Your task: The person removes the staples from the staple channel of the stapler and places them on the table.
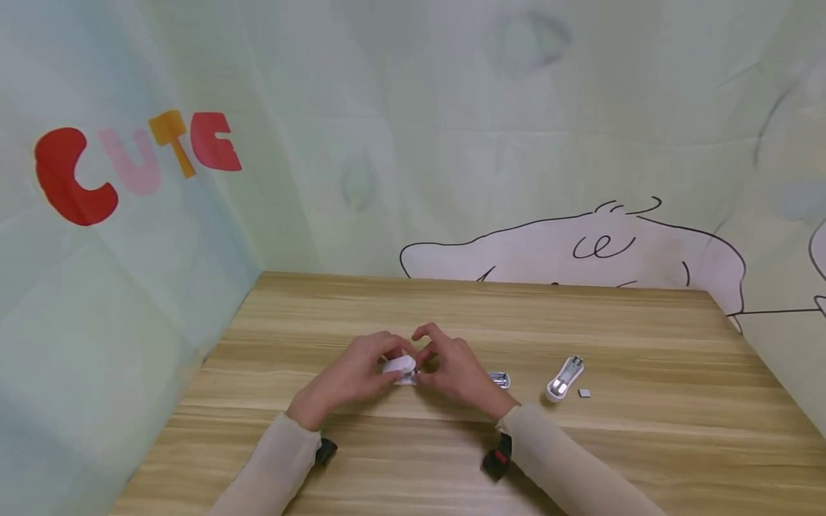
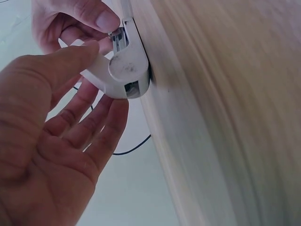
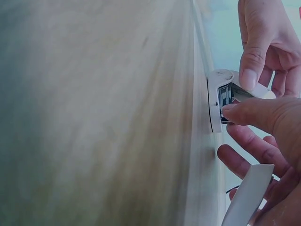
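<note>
A small white stapler [image 2: 129,66] stands on the table, its top arm swung up and its metal staple channel [image 3: 225,96] showing. My left hand [image 1: 368,365] grips the raised arm, thumb on one side and fingertips under the hinge end. At the channel's front end, the thumb and forefinger of my right hand [image 1: 457,369] pinch close together; I cannot tell whether staples are between them. The other right fingers are bent and free. A second white stapler [image 1: 500,380] lies beside the right wrist, partly hidden by it.
To the right lies another white stapler [image 1: 564,380] with its metal parts facing up. A small grey block [image 1: 584,393], like a stack of staples, sits next to it. The wooden table [image 1: 361,301] meets a printed cloth backdrop [image 1: 310,179] at the back and left.
</note>
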`<action>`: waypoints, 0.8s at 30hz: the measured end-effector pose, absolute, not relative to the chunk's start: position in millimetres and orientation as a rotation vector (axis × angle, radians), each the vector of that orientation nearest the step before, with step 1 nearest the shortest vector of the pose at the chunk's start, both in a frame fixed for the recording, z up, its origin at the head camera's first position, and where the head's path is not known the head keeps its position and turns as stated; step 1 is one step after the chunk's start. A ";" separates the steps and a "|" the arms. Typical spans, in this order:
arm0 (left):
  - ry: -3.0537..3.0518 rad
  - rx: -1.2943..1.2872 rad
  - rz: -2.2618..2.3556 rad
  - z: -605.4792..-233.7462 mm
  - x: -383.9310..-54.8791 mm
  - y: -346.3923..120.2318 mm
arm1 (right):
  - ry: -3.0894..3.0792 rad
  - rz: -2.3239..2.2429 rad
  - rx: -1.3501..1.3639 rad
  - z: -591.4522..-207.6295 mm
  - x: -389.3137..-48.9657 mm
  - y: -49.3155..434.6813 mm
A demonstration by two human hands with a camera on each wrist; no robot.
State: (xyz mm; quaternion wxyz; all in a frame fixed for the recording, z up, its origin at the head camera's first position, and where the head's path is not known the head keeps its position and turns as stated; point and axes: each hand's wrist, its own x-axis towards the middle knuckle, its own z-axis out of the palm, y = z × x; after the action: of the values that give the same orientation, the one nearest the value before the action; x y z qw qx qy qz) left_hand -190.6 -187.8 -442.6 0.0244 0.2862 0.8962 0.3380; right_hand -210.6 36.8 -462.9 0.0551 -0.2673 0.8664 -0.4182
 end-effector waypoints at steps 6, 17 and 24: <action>2.784 0.909 1.056 -443.8 -189.7 -193.5 | 2.616 -1.276 -0.813 -463.8 -210.5 37.2; 2.848 0.912 0.948 -444.7 -186.0 -201.8 | 2.611 -1.251 -0.837 -461.7 -211.0 38.1; 2.868 0.886 0.914 -444.3 -184.2 -209.5 | 2.625 -1.236 -0.852 -462.8 -210.2 37.5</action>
State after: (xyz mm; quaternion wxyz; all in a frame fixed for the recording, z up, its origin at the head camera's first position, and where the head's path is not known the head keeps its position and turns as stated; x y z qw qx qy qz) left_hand -184.2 -209.5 -444.3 0.0019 0.2824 0.9140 0.2914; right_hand -210.2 37.5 -462.8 0.0585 -0.2814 0.8666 -0.4080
